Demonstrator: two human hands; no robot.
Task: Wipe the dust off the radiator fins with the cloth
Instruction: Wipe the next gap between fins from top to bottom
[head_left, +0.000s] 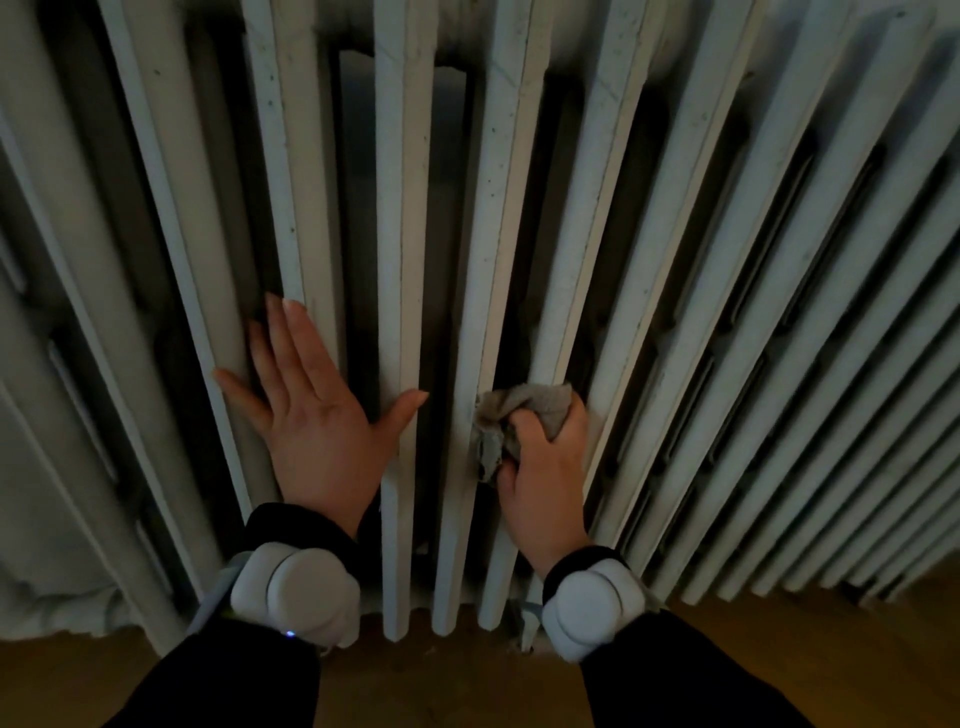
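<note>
Black sleeves and white wrist units fill the 6 o'clock edge, above a wooden floor. Left hand lies flat on the white radiator, fingers straight and spread across its fins. At its 3 o'clock, the right hand curls tightly round a bunched grey cloth, pressed to a fin just right of centre.

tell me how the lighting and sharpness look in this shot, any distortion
Head view: dim, cool light, with deep shadow in the gaps between the pale metal radiator fins; the fins fan outward from wide-angle distortion; edges are soft, and the crumpled grey cloth in the right hand looks slightly blurred; no glare.
</note>
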